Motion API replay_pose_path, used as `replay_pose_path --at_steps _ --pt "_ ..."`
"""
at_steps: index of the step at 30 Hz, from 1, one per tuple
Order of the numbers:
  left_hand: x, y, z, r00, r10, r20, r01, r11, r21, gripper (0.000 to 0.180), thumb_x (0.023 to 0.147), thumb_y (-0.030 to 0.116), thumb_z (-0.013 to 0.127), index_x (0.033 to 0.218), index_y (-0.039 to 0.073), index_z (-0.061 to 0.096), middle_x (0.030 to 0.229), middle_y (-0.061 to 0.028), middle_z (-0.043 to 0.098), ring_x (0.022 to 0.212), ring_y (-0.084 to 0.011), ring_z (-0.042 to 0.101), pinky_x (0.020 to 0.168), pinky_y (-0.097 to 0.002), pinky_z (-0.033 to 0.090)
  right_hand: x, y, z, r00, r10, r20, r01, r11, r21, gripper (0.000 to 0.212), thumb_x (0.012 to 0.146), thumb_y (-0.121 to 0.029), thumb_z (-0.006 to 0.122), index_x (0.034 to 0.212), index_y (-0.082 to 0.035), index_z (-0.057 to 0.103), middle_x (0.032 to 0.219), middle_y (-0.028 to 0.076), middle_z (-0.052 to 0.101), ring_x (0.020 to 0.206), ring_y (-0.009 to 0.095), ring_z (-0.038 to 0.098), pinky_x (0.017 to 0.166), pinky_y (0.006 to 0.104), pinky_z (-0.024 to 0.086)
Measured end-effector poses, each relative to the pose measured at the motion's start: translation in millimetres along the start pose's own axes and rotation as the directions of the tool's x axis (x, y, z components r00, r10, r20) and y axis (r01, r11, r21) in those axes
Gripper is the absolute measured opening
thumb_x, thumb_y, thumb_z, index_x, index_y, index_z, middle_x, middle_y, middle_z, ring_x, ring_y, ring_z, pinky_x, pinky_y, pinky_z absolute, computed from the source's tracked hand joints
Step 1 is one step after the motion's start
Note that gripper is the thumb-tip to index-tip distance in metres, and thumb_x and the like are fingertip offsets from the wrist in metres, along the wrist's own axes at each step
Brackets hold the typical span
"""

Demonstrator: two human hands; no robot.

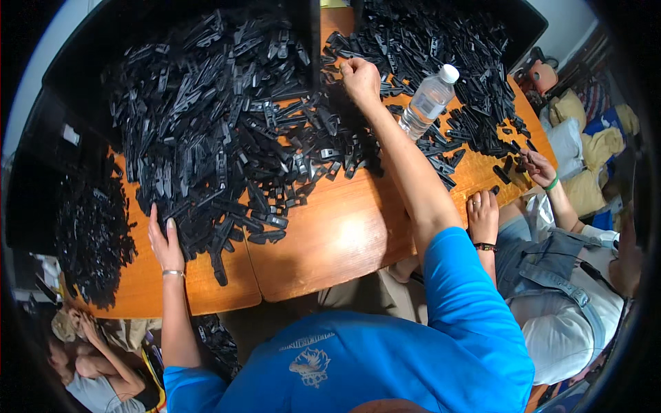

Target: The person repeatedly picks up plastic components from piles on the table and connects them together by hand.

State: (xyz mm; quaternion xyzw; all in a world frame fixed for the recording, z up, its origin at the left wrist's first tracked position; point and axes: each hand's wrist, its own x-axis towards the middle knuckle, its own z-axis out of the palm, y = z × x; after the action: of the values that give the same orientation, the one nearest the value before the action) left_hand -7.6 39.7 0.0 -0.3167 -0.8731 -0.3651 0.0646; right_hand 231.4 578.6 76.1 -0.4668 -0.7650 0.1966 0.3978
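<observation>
Blue short-sleeved tee (pixel 385 361) closest; wearer's L hand (pixel 166 248), fingers loose & straight, at edge of heaped long black plastic pcs (pixel 196 131) on orange-brown wooden desk (pixel 303 237); R hand (pixel 362 80) nr more pcs, fingers curled, can't tell if gripping

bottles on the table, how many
1: the clear bottle with a white cap, among the black plastic pieces, to the right of the right hand. Others may be hidden.

Your black pieces (pixel 186 138) look like smooth, glinting plastic. Your table (pixel 330 227) looks like glossy wood, the bottle (pixel 425 107) clear plastic, and your shirt (pixel 392 358) matt cloth.
</observation>
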Motion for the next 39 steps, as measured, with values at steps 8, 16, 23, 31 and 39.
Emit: replay_pose_path --at_steps 8,16,23,31,39 --pt "-1 -2 3 0.999 -0.036 0.008 0.036 0.999 -0.031 0.064 0.111 0.034 0.058 0.166 0.007 0.043 0.169 -0.0174 0.045 0.155 -0.0361 0.040 0.129 -0.0474 0.027 43 27 67 0.930 -0.220 0.293 0.258 0.961 -0.097 0.031 0.097 -0.019 0.069 0.124 -0.025 0.083 0.131 0.014 0.071 0.129 0.038 0.060 0.113 0.0474 0.049" --pt "-1 -1 4 0.999 -0.046 0.001 0.046 0.998 -0.034 0.063 0.110 0.030 0.059 0.166 0.005 0.044 0.168 -0.0170 0.046 0.154 -0.0342 0.041 0.129 -0.0460 0.027 54 16 91 0.875 -0.137 0.465 0.259 0.943 -0.210 0.035 0.104 -0.037 0.065 0.135 -0.027 0.078 0.143 0.016 0.062 0.139 0.037 0.053 0.115 0.0560 0.045" --pt "-1 -4 4 1.000 -0.017 -0.006 0.017 0.997 -0.070 0.062 0.110 0.031 0.059 0.165 0.006 0.046 0.169 -0.0159 0.046 0.154 -0.0333 0.042 0.129 -0.0464 0.029 34 21 81 0.872 -0.120 0.474 0.274 0.923 -0.270 0.035 0.101 -0.027 0.060 0.127 -0.028 0.082 0.146 0.014 0.062 0.141 0.037 0.053 0.115 0.0576 0.043" --pt "1 -6 4 1.000 0.000 0.001 0.000 0.998 -0.063 0.060 0.110 0.028 0.059 0.165 0.007 0.046 0.168 -0.0160 0.048 0.154 -0.0334 0.042 0.129 -0.0448 0.029 -12 29 43 0.882 -0.105 0.460 0.242 0.938 -0.249 0.037 0.098 -0.017 0.060 0.127 -0.025 0.082 0.144 0.013 0.063 0.140 0.038 0.054 0.116 0.0585 0.043" --pt "1 -13 5 1.000 0.016 -0.013 -0.017 0.997 -0.080 0.060 0.110 0.029 0.060 0.164 0.007 0.047 0.167 -0.0161 0.048 0.153 -0.0341 0.043 0.128 -0.0448 0.030 -62 18 19 0.902 -0.083 0.424 0.198 0.952 -0.235 0.031 0.097 -0.021 0.067 0.122 -0.025 0.084 0.135 0.017 0.065 0.132 0.037 0.059 0.112 0.0494 0.050"
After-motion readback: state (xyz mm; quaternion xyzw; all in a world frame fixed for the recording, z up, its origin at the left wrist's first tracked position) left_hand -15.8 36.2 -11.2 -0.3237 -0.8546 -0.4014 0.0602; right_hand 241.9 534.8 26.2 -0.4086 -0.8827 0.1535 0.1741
